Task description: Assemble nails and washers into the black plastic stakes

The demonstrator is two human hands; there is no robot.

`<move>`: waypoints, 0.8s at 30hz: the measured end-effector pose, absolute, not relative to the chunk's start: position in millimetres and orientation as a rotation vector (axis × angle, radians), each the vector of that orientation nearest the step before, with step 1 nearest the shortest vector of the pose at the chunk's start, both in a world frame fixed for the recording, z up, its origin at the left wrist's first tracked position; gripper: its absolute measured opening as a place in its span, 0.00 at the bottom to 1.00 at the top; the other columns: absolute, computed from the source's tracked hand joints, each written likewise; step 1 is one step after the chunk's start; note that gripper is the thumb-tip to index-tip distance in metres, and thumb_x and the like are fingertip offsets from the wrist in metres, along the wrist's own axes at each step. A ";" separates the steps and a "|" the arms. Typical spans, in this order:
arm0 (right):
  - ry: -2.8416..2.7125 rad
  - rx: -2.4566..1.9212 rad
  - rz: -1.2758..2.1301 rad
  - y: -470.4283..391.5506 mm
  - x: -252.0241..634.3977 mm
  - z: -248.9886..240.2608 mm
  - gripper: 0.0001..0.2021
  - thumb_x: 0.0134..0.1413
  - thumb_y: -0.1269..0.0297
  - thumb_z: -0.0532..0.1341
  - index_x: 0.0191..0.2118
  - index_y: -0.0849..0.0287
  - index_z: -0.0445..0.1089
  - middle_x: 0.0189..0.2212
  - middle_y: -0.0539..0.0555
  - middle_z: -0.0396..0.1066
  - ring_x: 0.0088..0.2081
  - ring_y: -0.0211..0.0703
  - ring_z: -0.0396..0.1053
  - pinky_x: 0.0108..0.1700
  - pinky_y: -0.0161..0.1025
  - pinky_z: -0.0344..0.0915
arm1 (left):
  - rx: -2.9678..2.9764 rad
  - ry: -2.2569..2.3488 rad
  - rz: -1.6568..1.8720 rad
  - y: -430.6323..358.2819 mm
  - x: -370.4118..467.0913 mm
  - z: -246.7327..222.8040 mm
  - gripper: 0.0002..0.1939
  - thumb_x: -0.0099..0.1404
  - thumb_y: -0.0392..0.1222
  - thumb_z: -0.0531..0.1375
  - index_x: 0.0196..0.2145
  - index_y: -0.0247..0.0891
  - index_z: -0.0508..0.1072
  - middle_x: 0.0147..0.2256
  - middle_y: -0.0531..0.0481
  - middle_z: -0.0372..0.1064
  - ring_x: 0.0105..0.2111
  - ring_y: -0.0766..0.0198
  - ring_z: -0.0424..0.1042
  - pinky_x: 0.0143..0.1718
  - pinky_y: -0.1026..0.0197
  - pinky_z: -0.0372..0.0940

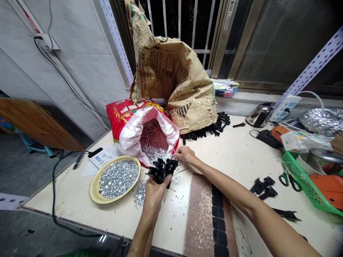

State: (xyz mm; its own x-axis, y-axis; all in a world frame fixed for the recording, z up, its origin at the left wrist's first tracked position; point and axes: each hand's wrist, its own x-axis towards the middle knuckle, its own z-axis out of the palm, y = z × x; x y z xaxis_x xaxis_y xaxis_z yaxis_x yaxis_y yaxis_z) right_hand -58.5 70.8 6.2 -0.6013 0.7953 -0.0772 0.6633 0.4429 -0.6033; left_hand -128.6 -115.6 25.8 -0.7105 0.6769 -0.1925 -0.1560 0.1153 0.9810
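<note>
My left hand is closed around a bunch of black plastic parts, held up over the table. Beyond it, my right hand has its fingers pinched together at the mouth of a red bag with a white lining; what is between the fingertips is too small to tell. Long silver and reddish nails or screws fill this bag and spill out near the right fingertips. Left of my hands, a yellow plate is heaped with small silver washers, and a loose pile of washers lies beside it.
A torn brown paper sack stands at the back, with black plastic parts around its base. On the right are more black parts, scissors, a green basket and a kettle. A brown board lies in front.
</note>
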 end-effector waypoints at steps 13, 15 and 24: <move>-2.596 -0.285 0.463 41.6 7.0 111.4 0.08 0.60 0.63 0.55 0.37 0.57 0.71 0.38 0.53 0.65 0.38 0.38 0.62 0.37 0.34 0.56 | 0.850 2.075 1.328 -101.5 -134.1 9.0 0.13 0.44 0.42 0.64 0.30 0.33 0.75 0.29 0.45 0.77 0.33 0.52 0.75 0.34 0.58 0.65; -2.700 -0.222 0.310 31.7 5.1 129.6 0.07 0.59 0.66 0.56 0.36 0.57 0.72 0.37 0.53 0.64 0.37 0.39 0.61 0.37 0.35 0.55 | 0.908 2.117 1.277 -98.6 -130.2 8.9 0.12 0.45 0.40 0.63 0.29 0.33 0.75 0.27 0.46 0.76 0.31 0.53 0.74 0.32 0.59 0.64; -3.030 0.094 -0.172 17.0 -9.8 158.5 0.06 0.55 0.74 0.57 0.28 0.61 0.69 0.32 0.55 0.65 0.32 0.39 0.58 0.32 0.38 0.52 | 0.988 2.055 1.231 -95.6 -117.1 24.0 0.05 0.41 0.39 0.64 0.18 0.36 0.71 0.16 0.54 0.66 0.22 0.60 0.67 0.23 0.63 0.54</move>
State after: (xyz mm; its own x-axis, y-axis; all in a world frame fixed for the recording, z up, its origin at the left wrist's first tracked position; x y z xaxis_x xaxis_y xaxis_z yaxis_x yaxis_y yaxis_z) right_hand -9.8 17.0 158.5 -0.9926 -0.0674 0.1015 -0.0554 0.9917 0.1163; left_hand -117.1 -95.6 24.0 -0.5833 0.8084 -0.0788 0.3119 0.3124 0.8973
